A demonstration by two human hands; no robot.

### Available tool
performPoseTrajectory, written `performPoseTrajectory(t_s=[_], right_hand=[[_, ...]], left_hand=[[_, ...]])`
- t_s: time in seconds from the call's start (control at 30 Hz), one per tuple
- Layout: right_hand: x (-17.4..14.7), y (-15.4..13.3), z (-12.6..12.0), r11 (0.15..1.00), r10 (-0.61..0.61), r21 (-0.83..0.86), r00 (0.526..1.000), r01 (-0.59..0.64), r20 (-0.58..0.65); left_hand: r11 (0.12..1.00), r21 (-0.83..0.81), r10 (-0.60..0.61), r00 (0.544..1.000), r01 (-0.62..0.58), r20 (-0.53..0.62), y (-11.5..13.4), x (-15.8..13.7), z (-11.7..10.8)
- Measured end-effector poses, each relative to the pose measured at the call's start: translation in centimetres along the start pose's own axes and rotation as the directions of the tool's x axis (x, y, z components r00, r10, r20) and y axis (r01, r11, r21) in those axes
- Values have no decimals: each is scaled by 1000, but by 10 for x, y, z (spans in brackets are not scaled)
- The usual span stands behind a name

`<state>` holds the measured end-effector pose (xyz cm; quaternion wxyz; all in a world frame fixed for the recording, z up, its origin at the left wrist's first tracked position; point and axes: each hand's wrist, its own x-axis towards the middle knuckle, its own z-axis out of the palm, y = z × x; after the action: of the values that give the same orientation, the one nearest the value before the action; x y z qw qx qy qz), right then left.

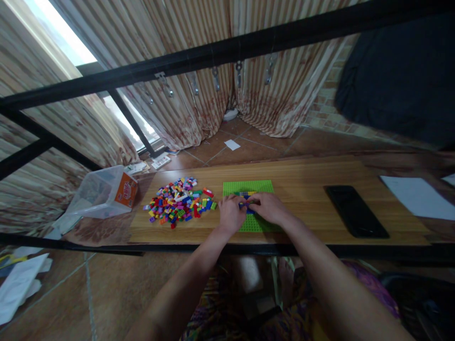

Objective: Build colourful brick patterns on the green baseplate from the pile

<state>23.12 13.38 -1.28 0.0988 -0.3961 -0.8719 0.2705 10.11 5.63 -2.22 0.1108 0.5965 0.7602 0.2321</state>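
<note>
A bright green studded baseplate (pixel 248 186) lies on the wooden board, with blue and yellow toy bricks (pixel 246 193) built up on its middle. My left hand (pixel 232 213) rests over the left half of the plate, its fingers bent in against the bricks. From the other side my right hand (pixel 269 207) reaches in, thumb and forefinger pinched at a small dark purple or blue brick. The fingertips of both hands meet there and partly hide the bricks. Left of my left hand spreads a pile of loose, many-coloured toy bricks (pixel 181 200).
A clear plastic tub (pixel 101 192) with an orange label stands left of the pile. On the right of the wooden board (pixel 302 177) lies a black phone (pixel 356 211), with white paper (pixel 419 194) beyond it. A dark metal bar (pixel 199 61) with hanging hooks crosses above the board.
</note>
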Motion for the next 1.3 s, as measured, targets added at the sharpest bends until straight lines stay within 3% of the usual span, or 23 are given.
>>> performPoseTrajectory(t_s=[0.67, 1.03, 1.2, 1.3], right_hand=[[-3, -6, 10, 994, -45, -99, 998, 41, -44], [0, 0, 9, 1000, -26, -14, 998, 26, -49], [2, 6, 6, 993, 39, 112, 997, -31, -64], [2, 7, 5, 994, 49, 105, 995, -40, -85]], left_hand=[[1000, -4, -19, 1000, 19, -9, -2, -2, 3], [999, -53, -1, 1000, 2, 25, -5, 0, -2], [988, -157, -11, 1000, 8, -17, -13, -1, 0], [983, -181, 11, 998, -23, -67, -18, -10, 3]])
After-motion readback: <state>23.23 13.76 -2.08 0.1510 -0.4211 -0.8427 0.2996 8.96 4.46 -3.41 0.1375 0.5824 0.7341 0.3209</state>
